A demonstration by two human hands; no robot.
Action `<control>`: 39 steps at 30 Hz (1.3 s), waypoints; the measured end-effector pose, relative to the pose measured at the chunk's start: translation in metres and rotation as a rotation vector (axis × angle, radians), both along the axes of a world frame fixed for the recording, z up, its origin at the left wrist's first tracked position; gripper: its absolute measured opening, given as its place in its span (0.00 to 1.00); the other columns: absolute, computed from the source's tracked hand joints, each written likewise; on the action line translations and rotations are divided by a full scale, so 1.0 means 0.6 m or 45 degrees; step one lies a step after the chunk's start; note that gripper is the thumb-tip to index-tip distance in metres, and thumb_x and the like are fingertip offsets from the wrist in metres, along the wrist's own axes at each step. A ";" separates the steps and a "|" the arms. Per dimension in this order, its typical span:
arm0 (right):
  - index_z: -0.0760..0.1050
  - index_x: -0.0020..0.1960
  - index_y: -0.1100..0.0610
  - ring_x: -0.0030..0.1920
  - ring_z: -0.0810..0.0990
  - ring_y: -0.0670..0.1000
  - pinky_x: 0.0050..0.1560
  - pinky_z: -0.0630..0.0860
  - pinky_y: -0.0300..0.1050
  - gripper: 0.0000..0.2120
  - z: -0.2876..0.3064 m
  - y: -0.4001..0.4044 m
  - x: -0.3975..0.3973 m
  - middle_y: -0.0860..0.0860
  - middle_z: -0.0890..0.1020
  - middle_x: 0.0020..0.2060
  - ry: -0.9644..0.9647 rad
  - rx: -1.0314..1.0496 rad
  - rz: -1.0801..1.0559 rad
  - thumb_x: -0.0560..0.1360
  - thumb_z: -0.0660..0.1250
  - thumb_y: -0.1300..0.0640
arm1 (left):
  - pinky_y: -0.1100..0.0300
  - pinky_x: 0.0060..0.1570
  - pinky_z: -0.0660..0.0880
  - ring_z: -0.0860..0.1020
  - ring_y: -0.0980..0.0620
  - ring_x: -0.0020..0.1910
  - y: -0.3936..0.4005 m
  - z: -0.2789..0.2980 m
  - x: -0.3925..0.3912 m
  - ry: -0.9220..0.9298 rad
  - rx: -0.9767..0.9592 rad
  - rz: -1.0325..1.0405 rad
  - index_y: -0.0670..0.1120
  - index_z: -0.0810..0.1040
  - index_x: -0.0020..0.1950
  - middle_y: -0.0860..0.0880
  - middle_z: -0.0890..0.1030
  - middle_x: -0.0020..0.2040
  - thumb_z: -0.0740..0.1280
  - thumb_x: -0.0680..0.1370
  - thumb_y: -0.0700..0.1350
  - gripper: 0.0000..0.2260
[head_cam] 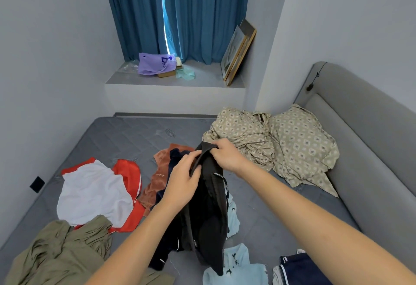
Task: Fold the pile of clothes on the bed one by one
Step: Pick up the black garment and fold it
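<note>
We judge the folding barely begun: our left hand [182, 178] and right hand [225, 155] pinch the top edge of a black garment [207, 217] held up over the bed [126, 136], fingers clenched on it, while other clothes lie loose around.

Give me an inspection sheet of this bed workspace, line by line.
Surface: grey quilted mattress, bare, no sheet.
Job's things: black garment held up; red and white shirt, olive garment, rust top, light blue garment and navy garment lie unfolded around it.
Clutter: patterned beige bedding heaped by the headboard.
Grippers: left hand and right hand both grip the black garment's top edge.
Cables: thin black cord hangs on the headboard.
Surroundings: blue curtains; purple bag and framed pictures on the window ledge.
</note>
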State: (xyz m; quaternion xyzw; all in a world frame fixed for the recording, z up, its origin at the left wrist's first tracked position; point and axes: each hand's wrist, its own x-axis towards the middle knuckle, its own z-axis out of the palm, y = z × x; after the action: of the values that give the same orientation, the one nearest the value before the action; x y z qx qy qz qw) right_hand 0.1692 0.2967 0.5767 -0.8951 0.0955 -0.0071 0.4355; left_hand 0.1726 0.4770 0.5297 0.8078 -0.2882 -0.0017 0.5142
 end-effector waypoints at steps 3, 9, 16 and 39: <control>0.77 0.39 0.66 0.35 0.73 0.50 0.38 0.69 0.50 0.12 0.003 -0.004 -0.008 0.55 0.77 0.32 -0.054 -0.080 -0.010 0.78 0.62 0.62 | 0.62 0.60 0.75 0.79 0.64 0.58 0.005 0.020 0.004 0.096 -0.118 0.095 0.51 0.80 0.63 0.60 0.83 0.56 0.64 0.82 0.35 0.14; 0.80 0.52 0.54 0.42 0.82 0.58 0.44 0.80 0.52 0.09 -0.018 -0.036 -0.053 0.52 0.84 0.39 -0.221 -0.608 -0.014 0.72 0.69 0.60 | 0.53 0.60 0.79 0.83 0.59 0.52 0.016 0.072 0.054 0.206 -0.155 0.215 0.54 0.86 0.51 0.58 0.86 0.48 0.69 0.78 0.33 0.15; 0.77 0.46 0.58 0.43 0.79 0.59 0.41 0.75 0.50 0.09 -0.021 -0.091 -0.067 0.56 0.81 0.40 -0.050 -0.529 -0.152 0.70 0.62 0.67 | 0.53 0.52 0.77 0.79 0.52 0.50 0.045 0.116 0.095 -0.333 0.366 0.204 0.50 0.85 0.49 0.55 0.82 0.46 0.66 0.69 0.28 0.19; 0.74 0.46 0.51 0.47 0.80 0.58 0.44 0.72 0.45 0.10 0.039 -0.254 -0.066 0.56 0.82 0.49 0.209 -0.730 -0.225 0.72 0.64 0.65 | 0.49 0.57 0.81 0.83 0.44 0.50 0.169 0.136 0.198 0.096 0.490 0.561 0.53 0.83 0.42 0.51 0.85 0.45 0.70 0.71 0.36 0.11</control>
State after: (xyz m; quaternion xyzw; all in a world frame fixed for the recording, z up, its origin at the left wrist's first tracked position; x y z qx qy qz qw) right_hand 0.1299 0.1445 0.6001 -0.9673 0.2018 0.0007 0.1538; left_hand 0.2915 0.5786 0.6113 0.9329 -0.0807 0.0253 0.3500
